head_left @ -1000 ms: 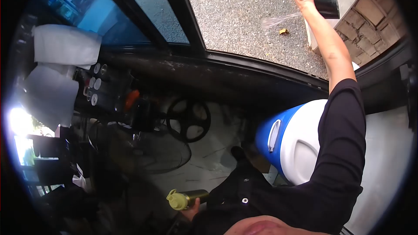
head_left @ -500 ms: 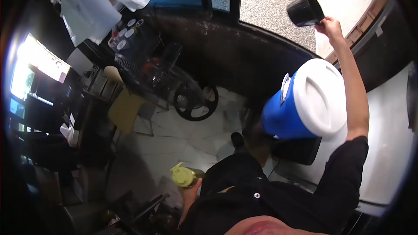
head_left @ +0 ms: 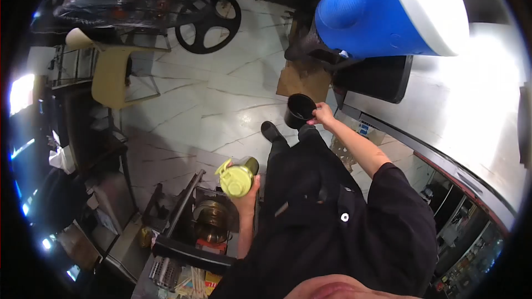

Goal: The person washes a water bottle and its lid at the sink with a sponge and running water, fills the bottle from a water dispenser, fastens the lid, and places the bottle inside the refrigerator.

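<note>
My right hand (head_left: 322, 115) grips a black mug (head_left: 300, 113) by its handle side, low in front of my legs, its opening facing up toward me. In my left hand (head_left: 249, 196) is a water bottle (head_left: 237, 180) with a yellow-green lid and a carry loop. The bottle is tilted, and its darker body is partly hidden behind the lid. The blue drink cooler (head_left: 368, 16) with a white lid (head_left: 438, 5) stands beyond my right arm, apart from both hands. Whether the mug holds anything, I cannot tell.
A black box-like object (head_left: 374, 77) sits below the cooler, beside a white counter (head_left: 471, 99). A cardboard piece (head_left: 302, 80) lies near my feet. To the left are a yellowish chair (head_left: 111, 77) and a steering wheel-like base (head_left: 208, 25). A metal rack (head_left: 183, 205) stands close to my left arm.
My right hand has brought the mug down from up by the window to near my legs. My view has tilted downward. The bottle stays in my left hand.
</note>
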`<state>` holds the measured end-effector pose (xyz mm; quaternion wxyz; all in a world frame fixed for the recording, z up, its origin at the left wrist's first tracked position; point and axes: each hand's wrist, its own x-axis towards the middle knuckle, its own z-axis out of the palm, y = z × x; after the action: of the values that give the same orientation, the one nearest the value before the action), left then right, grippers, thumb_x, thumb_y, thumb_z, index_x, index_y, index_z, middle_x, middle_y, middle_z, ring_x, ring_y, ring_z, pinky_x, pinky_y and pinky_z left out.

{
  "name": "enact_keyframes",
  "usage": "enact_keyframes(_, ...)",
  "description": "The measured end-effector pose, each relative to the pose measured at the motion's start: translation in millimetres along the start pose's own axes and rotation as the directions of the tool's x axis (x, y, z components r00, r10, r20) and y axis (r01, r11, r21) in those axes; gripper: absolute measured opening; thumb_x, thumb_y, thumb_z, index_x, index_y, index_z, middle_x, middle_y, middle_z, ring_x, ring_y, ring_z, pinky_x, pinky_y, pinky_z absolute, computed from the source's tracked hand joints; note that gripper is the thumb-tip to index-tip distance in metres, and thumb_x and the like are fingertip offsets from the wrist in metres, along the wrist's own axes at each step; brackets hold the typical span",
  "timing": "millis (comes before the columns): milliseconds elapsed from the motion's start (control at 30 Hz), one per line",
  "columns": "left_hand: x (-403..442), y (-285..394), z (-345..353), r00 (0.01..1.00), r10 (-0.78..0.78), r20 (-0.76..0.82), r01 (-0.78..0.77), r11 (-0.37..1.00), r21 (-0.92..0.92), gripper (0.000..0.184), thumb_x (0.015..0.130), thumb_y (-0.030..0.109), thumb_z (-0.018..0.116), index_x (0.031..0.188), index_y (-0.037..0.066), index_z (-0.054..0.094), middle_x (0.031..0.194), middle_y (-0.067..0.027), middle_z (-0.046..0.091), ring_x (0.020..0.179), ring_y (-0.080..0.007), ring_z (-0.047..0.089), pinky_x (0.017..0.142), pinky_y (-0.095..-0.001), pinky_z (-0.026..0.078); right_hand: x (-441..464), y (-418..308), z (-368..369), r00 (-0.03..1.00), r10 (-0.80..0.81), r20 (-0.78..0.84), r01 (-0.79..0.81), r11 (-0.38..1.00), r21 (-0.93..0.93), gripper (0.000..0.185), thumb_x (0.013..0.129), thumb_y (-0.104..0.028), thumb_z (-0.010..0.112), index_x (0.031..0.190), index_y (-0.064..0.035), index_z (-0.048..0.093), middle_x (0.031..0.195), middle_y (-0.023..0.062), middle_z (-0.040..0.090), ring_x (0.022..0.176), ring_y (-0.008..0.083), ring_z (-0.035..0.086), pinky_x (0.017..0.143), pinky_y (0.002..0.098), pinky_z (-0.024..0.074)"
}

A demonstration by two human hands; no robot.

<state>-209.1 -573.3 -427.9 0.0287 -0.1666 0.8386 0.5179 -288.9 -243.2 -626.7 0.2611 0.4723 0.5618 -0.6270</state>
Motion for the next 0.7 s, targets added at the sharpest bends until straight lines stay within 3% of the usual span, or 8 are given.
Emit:
enact_keyframes(133,-2.9,-46.7,43.2,0.956,-0.29,0.036,0.289,0.957,0.029,0.073,0.07,0.021,0.084,0.129,-0.001,0.046,0.125,-0.0127,0.054,0.111,-0.0221,0.053,0.096,-0.0354,0.043,129.5,68.7,-34.9,0.92,0.074,-0.385,0.028,0.967,0.254,0.032,0.079,0.007,0.05,0.111,0.0082,0.049,0.088,0.0225,0.06,0.059,0.0408,0.066,0.044,0.0445,0.0575)
enact_keyframes(233,3.3,-76.7,68.6,0.912,-0.41,0.035,0.4,0.903,0.156,0.068,0.071,0.022,0.084,0.125,-0.001,0.05,0.123,-0.0131,0.056,0.11,-0.0227,0.054,0.095,-0.0358,0.044,222.3,90.5,-66.7,0.88,-0.095,-0.465,0.189,0.969,0.158,0.033,0.08,0.005,0.052,0.112,0.0067,0.049,0.089,0.0244,0.062,0.059,0.0389,0.066,0.049,0.0444,0.0582)
enact_keyframes(267,3.6,-92.8,77.7,0.948,-0.319,-0.002,0.317,0.941,0.121,0.063,0.072,0.023,0.083,0.123,-0.001,0.053,0.12,-0.0136,0.058,0.11,-0.0229,0.055,0.094,-0.0361,0.045,259.3,100.0,-81.9,0.877,-0.11,-0.468,0.157,0.985,0.065,0.036,0.079,0.006,0.052,0.115,0.0062,0.046,0.089,0.0244,0.062,0.06,0.0397,0.067,0.05,0.0445,0.0585)
enact_keyframes(367,7.1,-134.2,97.4,0.903,-0.428,0.046,0.416,0.895,0.161,0.065,0.072,0.025,0.083,0.124,-0.001,0.053,0.121,-0.0146,0.058,0.112,-0.0232,0.054,0.095,-0.0367,0.045,324.1,108.8,-100.4,0.908,0.032,-0.419,-0.028,0.999,0.015,0.043,0.079,0.008,0.051,0.121,0.005,0.041,0.09,0.024,0.061,0.062,0.0408,0.067,0.055,0.0446,0.0596)
enact_keyframes(400,15.0,-125.1,107.6,0.884,-0.464,0.059,0.446,0.874,0.192,0.078,0.075,0.01,0.078,0.138,-0.001,0.033,0.137,-0.0145,0.044,0.124,-0.0258,0.045,0.105,-0.0389,0.037,340.7,108.0,-97.6,0.905,0.045,-0.424,-0.007,0.996,0.092,0.042,0.08,0.007,0.05,0.12,0.006,0.041,0.09,0.0241,0.061,0.063,0.0406,0.067,0.056,0.0447,0.0596)
enact_keyframes(500,34.8,-155.3,120.1,0.951,0.195,0.24,-0.298,0.786,0.541,0.086,0.073,0.011,0.079,0.14,-0.001,0.028,0.138,-0.0155,0.041,0.127,-0.0277,0.041,0.108,-0.04,0.033,381.8,120.3,-91.2,0.897,0.096,-0.431,0.045,0.951,0.307,0.037,0.083,0.006,0.049,0.119,0.0089,0.041,0.091,0.0243,0.061,0.066,0.0401,0.067,0.059,0.0449,0.0595)
enact_keyframes(533,41.6,-157.7,125.9,0.978,0.048,0.204,-0.128,0.907,0.401,0.089,0.072,0.015,0.079,0.14,-0.001,0.025,0.139,-0.0162,0.04,0.129,-0.0295,0.039,0.11,-0.0413,0.029,392.9,124.4,-89.2,0.895,0.113,-0.432,0.064,0.925,0.375,0.035,0.084,0.006,0.048,0.118,0.0099,0.04,0.091,0.0244,0.061,0.067,0.0399,0.067,0.06,0.0449,0.0594)
enact_keyframes(700,51.1,-180.2,146.5,0.988,0.076,0.137,-0.123,0.915,0.384,0.082,0.075,0.037,0.074,0.136,-0.001,0.035,0.134,-0.0166,0.045,0.126,-0.031,0.041,0.107,-0.0453,0.032,448.5,134.8,-81.8,0.897,-0.011,-0.442,0.222,0.875,0.43,0.027,0.091,0.001,0.045,0.115,0.0124,0.041,0.095,0.0281,0.06,0.067,0.0404,0.067,0.06,0.0418,0.0592)
